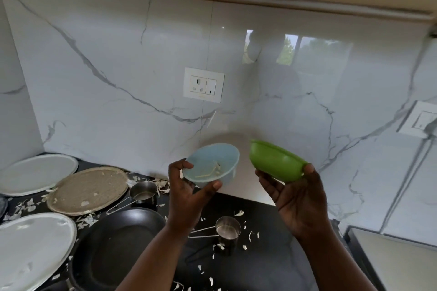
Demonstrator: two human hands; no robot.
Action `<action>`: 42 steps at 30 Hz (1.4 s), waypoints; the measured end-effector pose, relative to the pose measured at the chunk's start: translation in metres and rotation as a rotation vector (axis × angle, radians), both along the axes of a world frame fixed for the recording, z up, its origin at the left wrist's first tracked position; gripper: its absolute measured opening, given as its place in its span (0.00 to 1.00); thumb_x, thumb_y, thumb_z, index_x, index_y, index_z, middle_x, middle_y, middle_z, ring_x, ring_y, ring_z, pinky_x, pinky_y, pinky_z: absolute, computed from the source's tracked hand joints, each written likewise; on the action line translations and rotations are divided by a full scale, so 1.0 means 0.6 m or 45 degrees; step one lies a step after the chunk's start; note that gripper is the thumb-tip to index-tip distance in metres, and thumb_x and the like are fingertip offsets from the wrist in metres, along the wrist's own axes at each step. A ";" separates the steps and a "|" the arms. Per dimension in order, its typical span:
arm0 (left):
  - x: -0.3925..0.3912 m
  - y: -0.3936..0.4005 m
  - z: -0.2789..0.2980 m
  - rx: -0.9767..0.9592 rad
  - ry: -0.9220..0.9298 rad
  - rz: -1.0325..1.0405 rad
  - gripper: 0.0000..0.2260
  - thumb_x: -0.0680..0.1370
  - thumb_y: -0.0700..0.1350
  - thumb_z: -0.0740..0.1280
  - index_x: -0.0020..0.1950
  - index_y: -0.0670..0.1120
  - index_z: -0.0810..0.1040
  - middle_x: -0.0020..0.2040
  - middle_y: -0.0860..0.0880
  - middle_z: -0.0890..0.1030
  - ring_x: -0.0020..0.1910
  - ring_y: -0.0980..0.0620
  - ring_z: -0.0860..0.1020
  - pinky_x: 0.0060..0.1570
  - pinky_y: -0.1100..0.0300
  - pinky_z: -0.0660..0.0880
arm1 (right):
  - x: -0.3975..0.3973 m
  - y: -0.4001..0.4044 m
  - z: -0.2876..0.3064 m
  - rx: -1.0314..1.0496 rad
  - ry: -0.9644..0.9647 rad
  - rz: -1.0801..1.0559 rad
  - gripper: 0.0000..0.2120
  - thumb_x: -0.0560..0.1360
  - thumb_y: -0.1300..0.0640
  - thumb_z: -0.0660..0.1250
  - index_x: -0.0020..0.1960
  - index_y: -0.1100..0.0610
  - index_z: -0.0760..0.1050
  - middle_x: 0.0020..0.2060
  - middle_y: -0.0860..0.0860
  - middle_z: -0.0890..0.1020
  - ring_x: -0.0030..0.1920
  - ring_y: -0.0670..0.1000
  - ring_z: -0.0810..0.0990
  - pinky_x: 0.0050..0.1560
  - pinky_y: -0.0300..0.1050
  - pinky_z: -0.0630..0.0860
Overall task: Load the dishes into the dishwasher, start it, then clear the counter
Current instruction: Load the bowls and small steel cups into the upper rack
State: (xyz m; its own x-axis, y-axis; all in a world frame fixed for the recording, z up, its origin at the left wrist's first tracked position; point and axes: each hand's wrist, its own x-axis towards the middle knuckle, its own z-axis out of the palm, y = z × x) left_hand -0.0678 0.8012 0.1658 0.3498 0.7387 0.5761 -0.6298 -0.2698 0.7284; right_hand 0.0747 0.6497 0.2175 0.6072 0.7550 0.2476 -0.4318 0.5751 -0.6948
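My left hand (186,194) grips a light blue bowl (212,164) by its rim, held above the black counter (267,253) and tilted toward me. Pale food scraps lie inside it. My right hand (298,198) holds a green bowl (274,160) from below, tipped with its opening facing away to the left. The two bowls hang side by side without touching. On the counter lie a black plate (118,248), a tan plate (88,190), two white plates (35,173) (30,250) and two steel measuring cups (144,192) (228,230).
White food scraps (163,184) litter the counter. A marble backsplash with a wall socket (203,84) rises behind. A second switch plate (423,120) sits at the right. A pale surface (397,257) adjoins the counter's right edge.
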 end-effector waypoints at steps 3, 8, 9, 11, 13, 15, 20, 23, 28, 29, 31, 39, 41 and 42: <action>-0.004 -0.030 0.029 -0.197 -0.131 -0.128 0.40 0.55 0.62 0.82 0.57 0.50 0.65 0.58 0.45 0.71 0.53 0.54 0.79 0.44 0.63 0.77 | -0.029 -0.008 0.021 0.144 0.148 0.134 0.48 0.54 0.42 0.82 0.68 0.58 0.71 0.64 0.68 0.75 0.59 0.71 0.77 0.56 0.61 0.78; -0.002 -0.064 0.059 -0.453 -0.274 -0.278 0.49 0.50 0.61 0.82 0.65 0.51 0.65 0.57 0.46 0.74 0.51 0.51 0.81 0.44 0.56 0.80 | -0.069 -0.013 0.028 0.226 0.450 0.208 0.36 0.68 0.37 0.67 0.66 0.62 0.70 0.61 0.65 0.78 0.58 0.66 0.79 0.60 0.60 0.74; -0.001 -0.070 0.062 -0.535 -0.311 -0.328 0.51 0.49 0.60 0.83 0.65 0.51 0.64 0.57 0.45 0.74 0.51 0.50 0.81 0.43 0.55 0.80 | -0.073 -0.014 0.025 0.212 0.501 0.197 0.35 0.69 0.36 0.65 0.65 0.62 0.71 0.60 0.65 0.79 0.57 0.66 0.79 0.58 0.59 0.74; -0.001 -0.080 0.063 -0.730 -0.363 -0.431 0.53 0.47 0.60 0.83 0.68 0.50 0.64 0.59 0.42 0.74 0.54 0.45 0.80 0.43 0.52 0.81 | -0.078 -0.014 0.017 0.168 0.596 0.181 0.35 0.70 0.35 0.63 0.65 0.61 0.71 0.59 0.66 0.79 0.58 0.67 0.78 0.54 0.58 0.78; -0.002 -0.085 0.055 -0.907 -0.376 -0.539 0.54 0.47 0.61 0.83 0.68 0.47 0.67 0.61 0.39 0.74 0.56 0.40 0.78 0.45 0.48 0.80 | -0.075 -0.015 0.002 0.087 0.640 0.134 0.36 0.69 0.34 0.65 0.64 0.61 0.72 0.58 0.67 0.78 0.61 0.68 0.75 0.47 0.58 0.81; -0.006 -0.084 0.043 -1.024 -0.349 -0.619 0.53 0.48 0.61 0.83 0.68 0.45 0.69 0.62 0.38 0.75 0.55 0.39 0.78 0.47 0.45 0.79 | -0.065 -0.019 -0.014 -0.019 0.625 0.095 0.41 0.60 0.35 0.73 0.64 0.60 0.73 0.56 0.68 0.79 0.60 0.69 0.76 0.43 0.59 0.82; -0.015 -0.062 0.004 -1.034 0.031 -0.574 0.44 0.56 0.53 0.82 0.66 0.42 0.67 0.56 0.39 0.76 0.54 0.39 0.78 0.46 0.44 0.80 | -0.047 -0.045 -0.044 -0.648 0.282 -0.145 0.31 0.67 0.35 0.69 0.61 0.55 0.72 0.52 0.62 0.77 0.51 0.63 0.78 0.46 0.61 0.80; -0.020 -0.057 -0.015 -0.573 0.796 -0.307 0.41 0.60 0.54 0.81 0.67 0.48 0.66 0.60 0.45 0.72 0.55 0.44 0.77 0.47 0.47 0.80 | -0.048 -0.057 -0.067 -1.134 -0.322 -0.478 0.22 0.71 0.41 0.71 0.59 0.49 0.72 0.50 0.56 0.77 0.46 0.56 0.78 0.48 0.62 0.81; -0.030 -0.069 -0.046 0.477 1.736 0.119 0.43 0.63 0.61 0.77 0.73 0.58 0.60 0.66 0.50 0.63 0.64 0.44 0.68 0.61 0.50 0.70 | -0.055 -0.087 -0.107 -1.730 -1.448 -0.560 0.37 0.62 0.31 0.72 0.67 0.36 0.64 0.62 0.47 0.69 0.58 0.56 0.76 0.56 0.50 0.74; -0.031 -0.077 -0.047 0.551 1.785 0.120 0.43 0.64 0.61 0.76 0.74 0.59 0.59 0.67 0.49 0.63 0.65 0.43 0.66 0.63 0.48 0.69 | -0.060 -0.095 -0.110 -1.746 -1.529 -0.573 0.38 0.61 0.30 0.71 0.68 0.36 0.63 0.64 0.46 0.68 0.60 0.56 0.76 0.57 0.50 0.74; -0.031 -0.086 -0.052 0.640 1.832 0.133 0.43 0.64 0.62 0.75 0.75 0.59 0.58 0.69 0.50 0.62 0.67 0.43 0.64 0.65 0.47 0.68 | -0.066 -0.110 -0.112 -1.721 -1.581 -0.628 0.39 0.61 0.29 0.71 0.68 0.35 0.63 0.66 0.46 0.68 0.62 0.56 0.74 0.58 0.50 0.73; -0.020 -0.136 -0.042 -0.569 0.923 -0.391 0.36 0.65 0.60 0.76 0.68 0.49 0.69 0.60 0.43 0.74 0.55 0.41 0.77 0.44 0.45 0.80 | -0.078 -0.214 -0.097 -0.976 -0.038 -0.599 0.21 0.68 0.38 0.71 0.57 0.45 0.73 0.57 0.58 0.78 0.52 0.58 0.79 0.44 0.57 0.80; -0.020 -0.163 -0.038 -1.012 0.610 -0.694 0.29 0.71 0.60 0.70 0.65 0.45 0.71 0.58 0.40 0.77 0.54 0.40 0.77 0.45 0.48 0.79 | -0.077 -0.268 -0.091 -0.660 0.408 -0.395 0.28 0.69 0.34 0.67 0.60 0.52 0.74 0.51 0.59 0.81 0.52 0.61 0.79 0.48 0.60 0.79; -0.020 -0.180 -0.039 -1.149 0.498 -0.820 0.29 0.71 0.62 0.69 0.63 0.44 0.72 0.56 0.39 0.77 0.54 0.39 0.77 0.47 0.48 0.78 | -0.076 -0.299 -0.092 -0.531 0.532 -0.369 0.30 0.69 0.33 0.65 0.60 0.54 0.75 0.50 0.60 0.82 0.52 0.61 0.79 0.51 0.60 0.79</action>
State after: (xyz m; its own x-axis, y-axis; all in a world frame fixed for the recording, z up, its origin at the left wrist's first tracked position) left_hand -0.0801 0.6933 0.1426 0.8450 0.4463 -0.2946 -0.1528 0.7294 0.6668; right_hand 0.0291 0.4701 0.1623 0.7821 0.5278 -0.3313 -0.5817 0.4277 -0.6919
